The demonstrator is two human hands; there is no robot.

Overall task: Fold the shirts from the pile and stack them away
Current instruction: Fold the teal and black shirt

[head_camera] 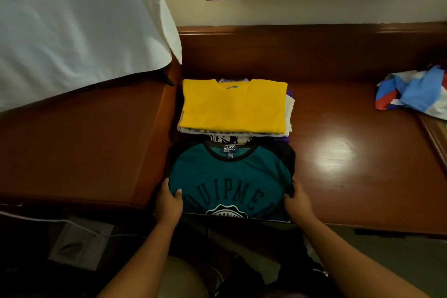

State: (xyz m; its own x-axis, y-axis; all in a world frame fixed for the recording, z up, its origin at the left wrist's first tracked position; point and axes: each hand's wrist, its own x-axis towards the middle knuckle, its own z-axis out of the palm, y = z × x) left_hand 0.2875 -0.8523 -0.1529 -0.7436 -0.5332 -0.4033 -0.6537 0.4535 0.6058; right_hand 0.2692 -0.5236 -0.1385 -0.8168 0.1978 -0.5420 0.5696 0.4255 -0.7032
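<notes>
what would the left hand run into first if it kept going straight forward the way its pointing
Probably the stack under the yellow shirt. The left hand grips the teal shirt and points away from the person; depth is unclear.

Bare wooden ledge [350,152] right of stack [233,105]

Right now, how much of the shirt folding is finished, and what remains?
Done: a stack of folded shirts sits on the wooden bench, a yellow shirt on top. In hand: the left hand and right hand grip the sides of a folded teal shirt, in front of the stack. Left: a crumpled blue, red and white cloth lies far right, possibly unfolded.
</notes>
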